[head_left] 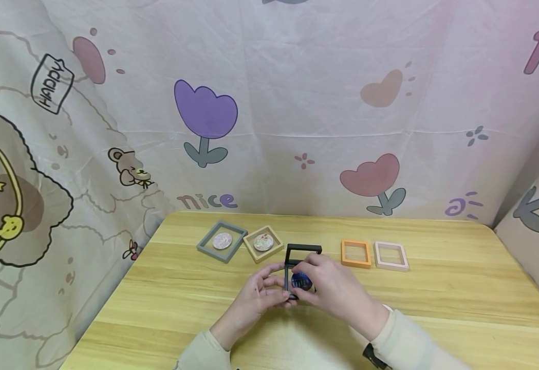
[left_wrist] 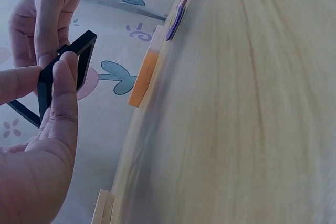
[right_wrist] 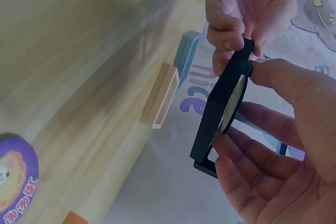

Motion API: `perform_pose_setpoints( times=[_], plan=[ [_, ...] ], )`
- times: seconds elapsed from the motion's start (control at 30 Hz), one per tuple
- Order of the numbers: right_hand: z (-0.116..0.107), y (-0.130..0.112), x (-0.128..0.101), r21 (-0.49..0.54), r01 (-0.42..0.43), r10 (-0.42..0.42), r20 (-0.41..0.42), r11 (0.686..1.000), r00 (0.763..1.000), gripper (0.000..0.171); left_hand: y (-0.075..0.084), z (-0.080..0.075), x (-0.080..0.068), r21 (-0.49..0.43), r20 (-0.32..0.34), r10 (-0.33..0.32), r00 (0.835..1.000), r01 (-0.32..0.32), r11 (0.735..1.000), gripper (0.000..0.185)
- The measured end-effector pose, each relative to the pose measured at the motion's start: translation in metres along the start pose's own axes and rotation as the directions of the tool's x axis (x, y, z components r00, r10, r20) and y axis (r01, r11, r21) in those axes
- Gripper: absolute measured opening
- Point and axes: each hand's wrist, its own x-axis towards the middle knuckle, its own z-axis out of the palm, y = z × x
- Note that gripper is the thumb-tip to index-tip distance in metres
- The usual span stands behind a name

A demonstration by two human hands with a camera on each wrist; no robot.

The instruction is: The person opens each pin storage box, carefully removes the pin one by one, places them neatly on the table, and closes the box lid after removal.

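Both hands hold a black hinged display frame (head_left: 295,280) just above the middle of the wooden table (head_left: 435,288), its lid (head_left: 303,250) tilted open toward the back. A blue round coin (head_left: 301,281) sits in the frame. My left hand (head_left: 279,289) pinches the frame's left edge between thumb and fingers. My right hand (head_left: 307,272) grips it from the right, with the thumb on the edge and the fingers underneath. In the right wrist view the black frame (right_wrist: 218,116) is edge-on with the coin's pale rim (right_wrist: 234,100) showing. The left wrist view shows my thumb on the black frame (left_wrist: 67,69).
A grey frame (head_left: 222,240) and a tan frame (head_left: 263,243), each with a coin, lie at the back left. An orange frame (head_left: 356,253) and a pink frame (head_left: 391,256) lie at the back right. A printed cloth (head_left: 269,103) hangs behind and beside the table.
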Motion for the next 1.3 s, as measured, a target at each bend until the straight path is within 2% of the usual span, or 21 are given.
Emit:
perform_pose_setpoints(
  times=[0.3, 0.67, 1.3],
  plan=[
    [0.002, 0.001, 0.000, -0.018, 0.009, -0.010, -0.013, 1.000, 1.000, 0.026, 0.001, 0.001, -0.001, 0.001, 0.002, 0.002, 1.000, -0.002, 1.000, 0.077],
    [-0.008, 0.003, -0.003, 0.009, -0.012, 0.012, -0.011, 1.000, 1.000, 0.032, 0.002, -0.002, -0.001, 0.037, -0.012, -0.006, 1.000, 0.007, 0.999, 0.077],
    [-0.017, 0.021, -0.018, 0.015, -0.117, 0.117, 0.031, 0.993, 0.993, 0.031, 0.007, -0.015, -0.012, 0.032, -0.074, -0.016, 0.997, 0.019, 0.999, 0.083]
  ],
)
